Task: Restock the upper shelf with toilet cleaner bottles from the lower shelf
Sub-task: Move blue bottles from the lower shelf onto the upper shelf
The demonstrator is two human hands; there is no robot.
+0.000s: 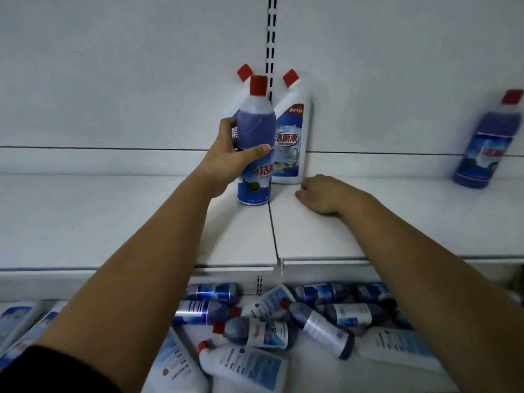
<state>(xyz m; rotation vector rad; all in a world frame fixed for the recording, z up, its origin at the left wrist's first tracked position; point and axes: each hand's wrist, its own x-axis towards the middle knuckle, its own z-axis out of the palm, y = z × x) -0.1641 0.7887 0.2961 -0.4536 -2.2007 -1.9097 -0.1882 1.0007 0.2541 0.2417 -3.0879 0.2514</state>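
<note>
My left hand grips a round blue bottle with a red cap, standing upright on the white upper shelf. Behind it stand two white angled-neck bottles: one is in full view, the other shows little more than its red cap. My right hand rests on the shelf, fingers curled, empty, just right of the white bottle's base. Another blue bottle stands at the far right of the upper shelf. On the lower shelf lies a jumble of several blue and white bottles.
A slotted upright runs down the white back panel behind the bottles. A seam splits the upper shelf into two boards. More white bottles lie at the lower left.
</note>
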